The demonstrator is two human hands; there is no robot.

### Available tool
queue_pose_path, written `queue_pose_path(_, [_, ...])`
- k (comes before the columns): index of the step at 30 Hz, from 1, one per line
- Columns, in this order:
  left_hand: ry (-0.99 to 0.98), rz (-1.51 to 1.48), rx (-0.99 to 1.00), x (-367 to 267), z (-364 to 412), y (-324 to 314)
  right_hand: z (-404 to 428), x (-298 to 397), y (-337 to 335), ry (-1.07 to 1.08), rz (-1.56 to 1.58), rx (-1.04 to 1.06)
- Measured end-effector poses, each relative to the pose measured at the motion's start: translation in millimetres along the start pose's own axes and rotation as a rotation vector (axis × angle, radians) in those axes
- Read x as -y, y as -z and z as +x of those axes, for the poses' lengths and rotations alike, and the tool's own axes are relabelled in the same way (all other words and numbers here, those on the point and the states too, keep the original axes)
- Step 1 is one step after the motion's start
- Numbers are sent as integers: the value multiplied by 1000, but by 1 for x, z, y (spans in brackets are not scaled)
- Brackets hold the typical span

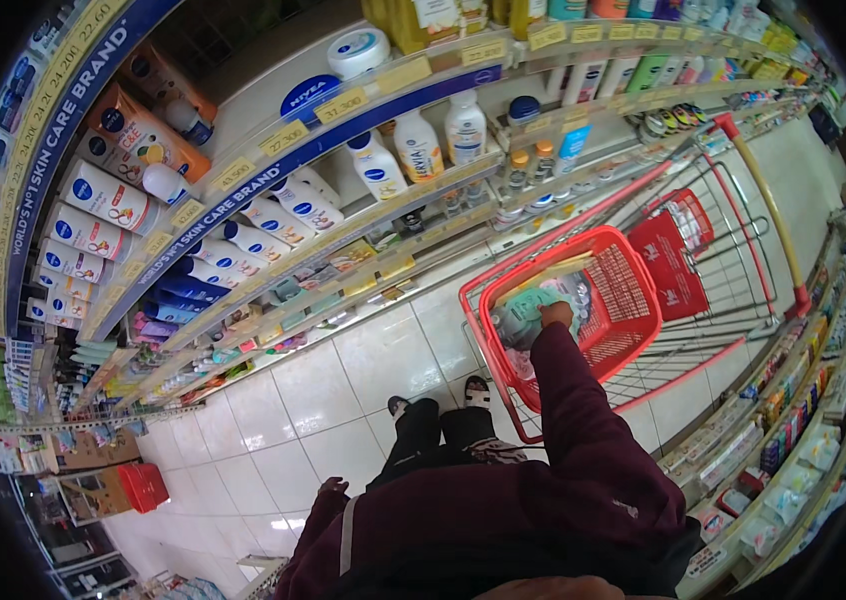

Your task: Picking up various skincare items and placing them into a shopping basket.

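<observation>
My right hand [556, 313] reaches down into a red plastic shopping basket [629, 352] and touches a pale green package [526, 306]; whether its fingers grip the package cannot be told. Other plastic-wrapped goods lie around it in the basket. The basket sits in a metal shopping cart [742, 337] with red edges and a yellow handle. Low at my other side hangs my left hand [334, 486], away from the shelves and the cart, with nothing visible in it.
Store shelves [393, 195] with Nivea bottles [373, 166] and tubes run along the left and top. Another stocked shelf [775, 450] curves along the right, close to the cart. A red basket [143, 486] stands at the lower left beyond the tiled floor [333, 405].
</observation>
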State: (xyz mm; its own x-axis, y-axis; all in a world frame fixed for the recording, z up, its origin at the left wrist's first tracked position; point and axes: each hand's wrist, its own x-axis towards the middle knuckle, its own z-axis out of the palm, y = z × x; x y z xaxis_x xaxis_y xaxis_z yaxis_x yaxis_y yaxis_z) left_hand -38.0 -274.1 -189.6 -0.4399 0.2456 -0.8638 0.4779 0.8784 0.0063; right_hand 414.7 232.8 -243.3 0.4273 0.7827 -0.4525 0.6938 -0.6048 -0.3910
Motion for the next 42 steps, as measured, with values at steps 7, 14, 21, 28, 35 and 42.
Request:
queue_pose_path(7, [126, -75, -21, 34, -27, -28, -21, 7, -19, -60, 186, -201])
queue_pose_path(14, [16, -154, -53, 24, -13, -36, -54, 10, 46, 110, 251, -283])
queue_pose_path(21, [-60, -171, -4, 5, 34, -12, -72, 4, 59, 338, 151, -288])
queue_pose_path(28, [-128, -73, -48, 14, 43, 43, -92, -6, 41, 8, -93, -279])
queue_pose_path(35, [-102, 83, -35, 21, 53, 41, -99, -8, 29, 77, -183, -379])
queue_pose_path(42, [-270, 84, -40, -51, 76, 21, -78, 3, 92, 588, 657, -147])
